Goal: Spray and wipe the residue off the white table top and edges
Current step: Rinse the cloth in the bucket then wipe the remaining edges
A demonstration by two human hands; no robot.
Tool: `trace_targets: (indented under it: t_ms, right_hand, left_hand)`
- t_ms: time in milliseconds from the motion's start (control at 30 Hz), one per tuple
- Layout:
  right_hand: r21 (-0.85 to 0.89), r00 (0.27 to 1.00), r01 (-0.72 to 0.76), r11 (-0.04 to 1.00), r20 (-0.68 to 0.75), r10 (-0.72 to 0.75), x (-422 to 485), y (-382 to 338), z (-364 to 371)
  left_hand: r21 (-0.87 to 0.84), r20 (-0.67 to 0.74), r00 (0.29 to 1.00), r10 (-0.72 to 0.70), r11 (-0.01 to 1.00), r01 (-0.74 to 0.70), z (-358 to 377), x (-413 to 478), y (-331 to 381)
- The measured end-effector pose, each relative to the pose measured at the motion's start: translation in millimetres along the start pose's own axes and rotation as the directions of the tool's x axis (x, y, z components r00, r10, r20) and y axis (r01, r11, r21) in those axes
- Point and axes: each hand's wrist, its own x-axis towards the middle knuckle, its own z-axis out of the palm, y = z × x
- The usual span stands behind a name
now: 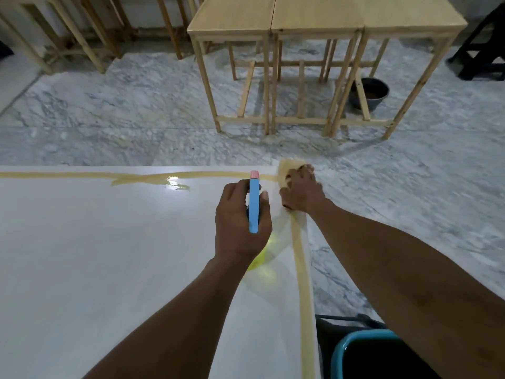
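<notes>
The white table top [95,255] fills the lower left. Yellowish residue strips [302,283] run along its far and right edges, with a wet glossy patch [175,183] on the far strip. My left hand [240,222] grips a spray bottle [254,203] with a blue head and pink nozzle, pointing toward the far right corner; yellow liquid shows below the hand. My right hand [300,191] presses a yellowish cloth [287,169] onto that far right corner.
Light wooden tables [314,20] stand on the marble floor [109,105] beyond, with a dark bucket [373,91] under them. More wooden frames stand at far left. A teal-rimmed bin [355,348] sits by the table's right edge.
</notes>
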Motion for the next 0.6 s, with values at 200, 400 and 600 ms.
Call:
trace_targets:
  t_ms: [200, 400, 600]
  right_hand:
    - [-0.157, 0.912, 0.002, 0.988, -0.406, -0.066, 17.2, -9.8, 3.9]
    - [-0.086, 0.956, 0.131, 0.988, -0.253, -0.149, 21.5, 9.8, 49.6]
    - [-0.072, 0.96, 0.131, 0.989, -0.241, -0.144, -2.8, 10.0, 65.6]
  left_hand:
    - [0.007, 0.002, 1.0, 0.011, 1.0, -0.011, 11.9, 6.5, -13.6]
    - [-0.019, 0.014, 0.999, -0.045, 0.999, 0.045, 14.2, 0.9, -15.0]
    - [0.008, 0.045, 0.999, -0.018, 1.0, 0.018, 9.7, 4.5, -19.1]
